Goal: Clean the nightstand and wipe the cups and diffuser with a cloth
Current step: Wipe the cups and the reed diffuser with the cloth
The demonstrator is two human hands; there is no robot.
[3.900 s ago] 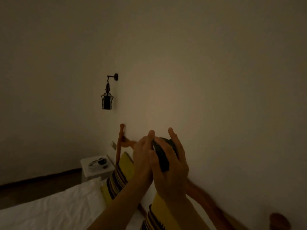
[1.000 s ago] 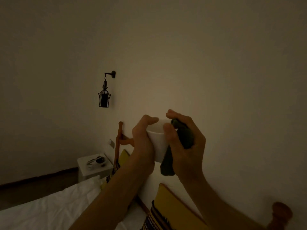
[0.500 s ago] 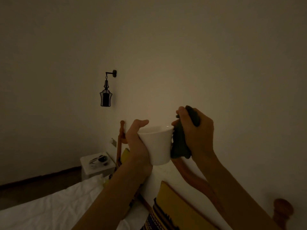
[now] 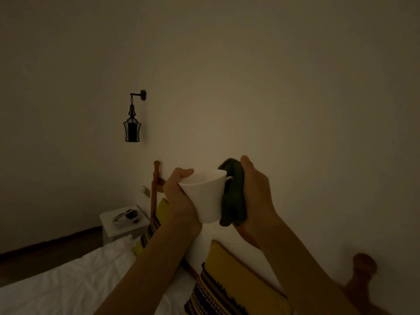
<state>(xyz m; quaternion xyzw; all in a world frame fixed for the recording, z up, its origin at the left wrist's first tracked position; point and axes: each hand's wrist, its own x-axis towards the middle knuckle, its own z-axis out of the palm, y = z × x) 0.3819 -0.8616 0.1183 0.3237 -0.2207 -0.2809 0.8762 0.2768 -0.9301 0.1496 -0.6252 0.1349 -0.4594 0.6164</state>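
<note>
Beside cup (image 4: pixel 205 196), cloth (image 4: pixel 234 196) has dropped lower.

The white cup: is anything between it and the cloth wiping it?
Nothing visible. The dark green cloth, bunched in the right hand, presses directly against the white ceramic cup, which the left hand holds.

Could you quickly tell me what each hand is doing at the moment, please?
Left hand: closed around the white cup, holding it up.
Right hand: closed on the dark green cloth, pressing it against the cup's handle side.
</note>
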